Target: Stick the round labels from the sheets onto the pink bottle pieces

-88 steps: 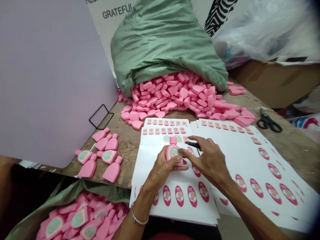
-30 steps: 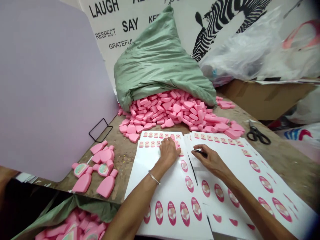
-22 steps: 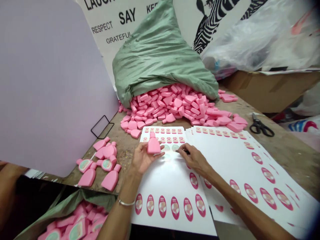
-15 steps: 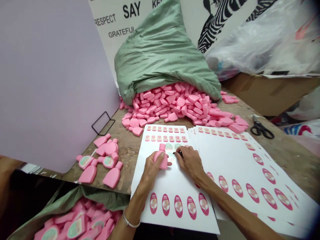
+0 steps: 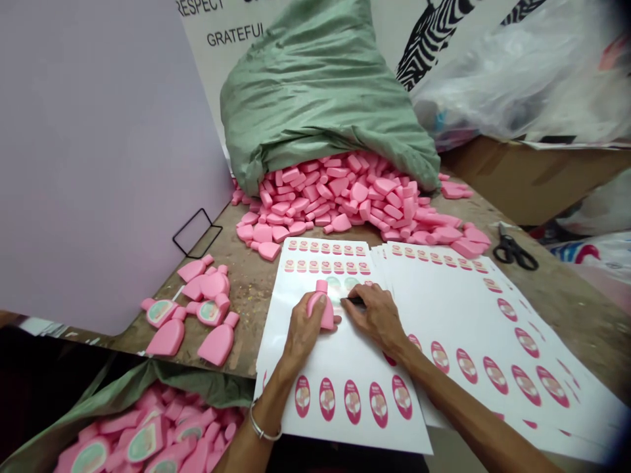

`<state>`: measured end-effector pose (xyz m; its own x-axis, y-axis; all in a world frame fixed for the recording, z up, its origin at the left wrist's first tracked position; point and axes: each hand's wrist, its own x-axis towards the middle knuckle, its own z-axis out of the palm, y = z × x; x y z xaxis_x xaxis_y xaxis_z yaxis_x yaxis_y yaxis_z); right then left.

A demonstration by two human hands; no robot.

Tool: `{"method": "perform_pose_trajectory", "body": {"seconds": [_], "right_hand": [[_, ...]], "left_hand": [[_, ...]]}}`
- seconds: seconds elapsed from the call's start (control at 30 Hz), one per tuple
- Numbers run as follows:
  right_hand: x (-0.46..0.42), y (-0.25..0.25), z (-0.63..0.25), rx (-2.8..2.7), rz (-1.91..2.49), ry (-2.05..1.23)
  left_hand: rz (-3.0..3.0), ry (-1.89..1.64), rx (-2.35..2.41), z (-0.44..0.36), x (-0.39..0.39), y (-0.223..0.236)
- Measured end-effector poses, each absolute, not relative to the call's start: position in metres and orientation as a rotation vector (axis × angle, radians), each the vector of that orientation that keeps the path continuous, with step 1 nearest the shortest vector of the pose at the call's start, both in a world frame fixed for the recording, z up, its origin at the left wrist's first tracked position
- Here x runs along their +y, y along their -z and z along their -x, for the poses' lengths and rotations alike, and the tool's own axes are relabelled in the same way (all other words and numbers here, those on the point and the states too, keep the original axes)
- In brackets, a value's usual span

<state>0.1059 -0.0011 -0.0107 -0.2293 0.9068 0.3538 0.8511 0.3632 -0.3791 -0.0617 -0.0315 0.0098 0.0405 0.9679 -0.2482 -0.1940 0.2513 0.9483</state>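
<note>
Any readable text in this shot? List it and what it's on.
"RESPECT": white printed wall poster, at the top edge of the view.
"GRATEFUL": same poster.
Too small to read: print on the pink ovals of the glossy white label sheets, and on the oval label of the pink plastic bottle on the table.
</note>
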Motion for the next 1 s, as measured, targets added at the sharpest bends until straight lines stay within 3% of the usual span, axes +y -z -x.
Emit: {"method": "perform_pose_trajectory", "body": {"seconds": [0.27,0.7,1.0], "right_hand": [[-0.006,0.012,-0.105,-2.036,1.361,-0.035],[-0.021,-0.026,-0.098,-1.516,1.445,-0.873],[-0.031,-0.036,-0.083,-1.555,1.345,-0.986]], "left_hand": [[-0.895,-1.120,1.156,0.061,-0.032,-0.008],[-0.476,-1.318,0.929,0.064,-0.040,-0.018],[-0.495,-1.292,0.828,0.058,-0.045,-0.030]]}}
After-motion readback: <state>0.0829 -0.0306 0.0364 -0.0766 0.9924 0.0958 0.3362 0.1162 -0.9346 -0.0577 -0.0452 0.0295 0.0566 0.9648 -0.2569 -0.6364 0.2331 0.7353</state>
